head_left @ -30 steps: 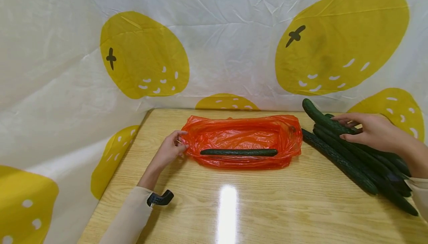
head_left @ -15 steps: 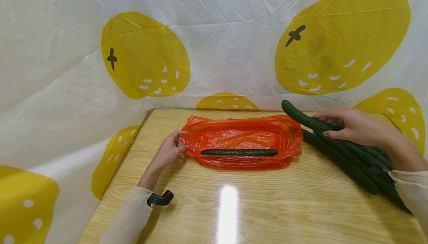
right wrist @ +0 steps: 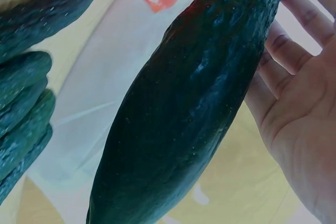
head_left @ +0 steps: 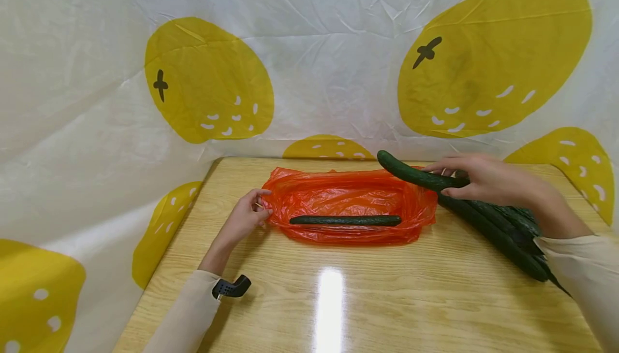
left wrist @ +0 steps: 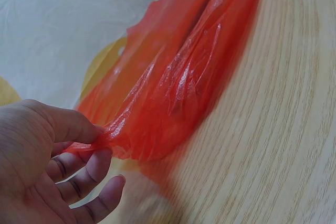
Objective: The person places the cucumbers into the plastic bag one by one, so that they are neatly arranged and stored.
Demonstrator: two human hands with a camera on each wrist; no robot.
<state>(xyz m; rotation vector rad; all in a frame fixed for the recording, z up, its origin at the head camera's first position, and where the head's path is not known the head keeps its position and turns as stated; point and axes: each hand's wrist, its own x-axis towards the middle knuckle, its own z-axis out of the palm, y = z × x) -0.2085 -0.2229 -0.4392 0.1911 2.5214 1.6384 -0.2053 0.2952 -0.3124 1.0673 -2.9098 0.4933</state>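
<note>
A red plastic bag (head_left: 329,197) lies spread with its mouth facing up, and one cucumber (head_left: 345,220) rests lengthwise inside it. My left hand (head_left: 246,214) pinches the bag's left end; in the left wrist view the thumb and forefinger grip the bunched film (left wrist: 152,103). My right hand (head_left: 493,181) holds another cucumber (head_left: 411,174) between thumb and fingers, its far end above the bag's upper right rim. That held cucumber (right wrist: 184,98) fills the middle of the right wrist view. Under the right arm, a pile of cucumbers (head_left: 493,229) lies partly hidden.
The wooden table (head_left: 271,299) carries everything, with a bright light reflection in front of the bag. A white cloth (head_left: 333,89) with yellow fruit prints hangs behind and to the left. A black wrist device (head_left: 232,287) sits at the left sleeve.
My right hand has lifted the cucumber off the pile and moved left with it, bringing its tip over the bag. The left hand and the bag have stayed put.
</note>
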